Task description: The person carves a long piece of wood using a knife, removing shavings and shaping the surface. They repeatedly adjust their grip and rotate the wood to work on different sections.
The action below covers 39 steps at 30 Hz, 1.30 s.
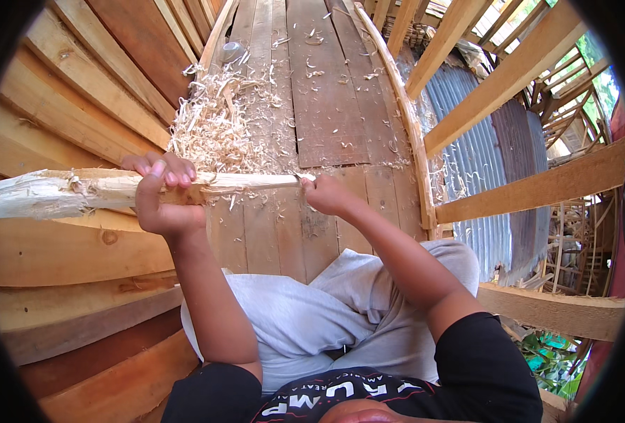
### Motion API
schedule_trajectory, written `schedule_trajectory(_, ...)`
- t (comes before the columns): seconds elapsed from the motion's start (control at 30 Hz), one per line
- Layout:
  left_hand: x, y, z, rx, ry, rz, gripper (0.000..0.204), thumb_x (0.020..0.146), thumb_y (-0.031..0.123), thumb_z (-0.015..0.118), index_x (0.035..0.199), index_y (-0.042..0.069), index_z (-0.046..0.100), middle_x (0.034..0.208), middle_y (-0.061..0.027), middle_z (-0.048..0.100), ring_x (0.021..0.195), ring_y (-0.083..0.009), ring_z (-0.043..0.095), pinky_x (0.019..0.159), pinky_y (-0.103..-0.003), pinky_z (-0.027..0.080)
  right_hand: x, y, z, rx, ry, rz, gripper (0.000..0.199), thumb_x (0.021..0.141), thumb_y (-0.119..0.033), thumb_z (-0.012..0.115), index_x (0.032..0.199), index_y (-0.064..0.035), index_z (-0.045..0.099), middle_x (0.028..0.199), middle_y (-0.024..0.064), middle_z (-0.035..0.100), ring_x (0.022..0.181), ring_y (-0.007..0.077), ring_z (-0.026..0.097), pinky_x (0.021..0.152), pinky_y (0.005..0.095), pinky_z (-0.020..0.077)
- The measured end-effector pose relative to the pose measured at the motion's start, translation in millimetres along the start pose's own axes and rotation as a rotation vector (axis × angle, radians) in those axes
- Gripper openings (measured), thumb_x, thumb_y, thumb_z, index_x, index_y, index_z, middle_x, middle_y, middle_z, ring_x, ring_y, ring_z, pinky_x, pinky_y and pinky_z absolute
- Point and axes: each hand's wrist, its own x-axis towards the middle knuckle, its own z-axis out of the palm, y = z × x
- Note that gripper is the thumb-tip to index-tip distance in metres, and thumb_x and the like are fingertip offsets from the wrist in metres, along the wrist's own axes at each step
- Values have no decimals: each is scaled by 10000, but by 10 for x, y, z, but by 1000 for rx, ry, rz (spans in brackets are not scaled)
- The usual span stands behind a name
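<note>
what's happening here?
A seated person is whittling a pale wooden stick. The left hand grips it mid-length, holding it roughly level. The right hand is at its tapered end, closed on a small blade that is barely visible. A pile of shavings lies on the plank floor ahead.

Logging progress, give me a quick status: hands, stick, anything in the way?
Left hand wrapped round stick. Right hand fisted at its tip, tool unclear. Shavings piled on floor beyond.
</note>
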Motion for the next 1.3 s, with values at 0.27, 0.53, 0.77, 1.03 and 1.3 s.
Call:
schedule_trajectory(0.27, 20, 16, -8, 8, 20, 17, 167, 748, 43, 519, 818, 123, 390, 609, -4, 396, 519, -116, 405, 546, -284, 396, -306, -600, -284, 92, -165, -16, 581, 957, -416, 406, 847, 108, 630, 835, 305, 638, 825, 433, 640, 758, 492, 470)
schedule_trajectory(0.53, 13, -4, 22, 32, 20, 3, 144, 768, 62, 503, 830, 133, 393, 629, 1, 388, 553, -115, 386, 575, -282, 356, -129, -186, -224, 80, -143, 59, 593, 951, -408, 414, 938, 153, 607, 953, 330, 631, 916, 450, 621, 823, 471, 470)
schedule_trajectory(0.77, -69, 13, 26, -28, -137, 16, 184, 732, 29, 502, 851, 101, 382, 609, -24, 405, 530, -133, 440, 566, -299, 416, -328, -376, -464, -44, -262, 85, 577, 954, -374, 393, 1042, 163, 586, 1071, 357, 591, 1030, 456, 586, 903, 464, 453)
schedule_trajectory(1.03, -252, -59, 462, -36, -317, -10, 241, 695, -39, 512, 855, 67, 368, 615, -45, 407, 506, -139, 446, 501, -272, 419, -104, -126, -301, 16, -59, -16, 619, 959, -424, 385, 919, 153, 607, 891, 312, 640, 831, 411, 651, 741, 463, 500)
schedule_trajectory(1.3, -188, -14, 245, -82, -433, -14, 212, 708, 3, 503, 851, 87, 372, 615, -39, 416, 508, -137, 425, 548, -297, 414, -521, -218, -606, 79, -328, 168, 580, 969, -432, 367, 736, 66, 553, 613, 161, 546, 485, 252, 541, 460, 416, 433)
